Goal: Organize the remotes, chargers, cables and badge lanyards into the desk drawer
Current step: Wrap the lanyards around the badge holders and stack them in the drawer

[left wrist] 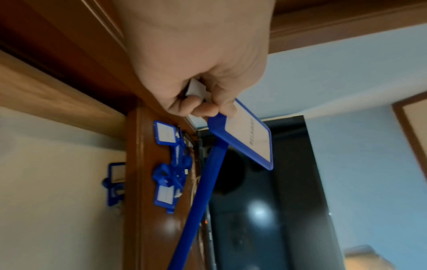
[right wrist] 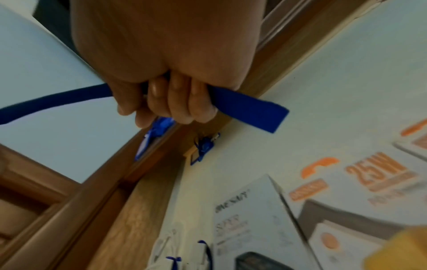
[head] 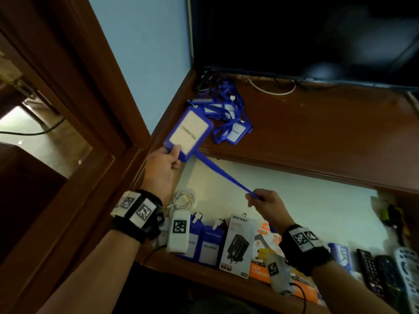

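My left hand (head: 169, 158) pinches the lower corner of a blue badge holder (head: 188, 132) with a white card, held above the desk's left corner; the left wrist view shows the holder (left wrist: 248, 140) under my thumb (left wrist: 225, 95). Its blue lanyard strap (head: 223, 175) runs taut down to my right hand (head: 260, 198), whose curled fingers (right wrist: 177, 102) grip the strap (right wrist: 249, 109) over the open drawer (head: 294, 196). More blue badge lanyards (head: 229, 114) lie tangled on the desktop (head: 317, 128).
In the drawer's front lie a coiled white cable (head: 182, 200), two badge holders (head: 207, 245), charger boxes (head: 238, 243) and several remotes (head: 385, 277). A dark screen (head: 294, 35) stands at the desk's back. A wooden door frame (head: 74, 105) is at left.
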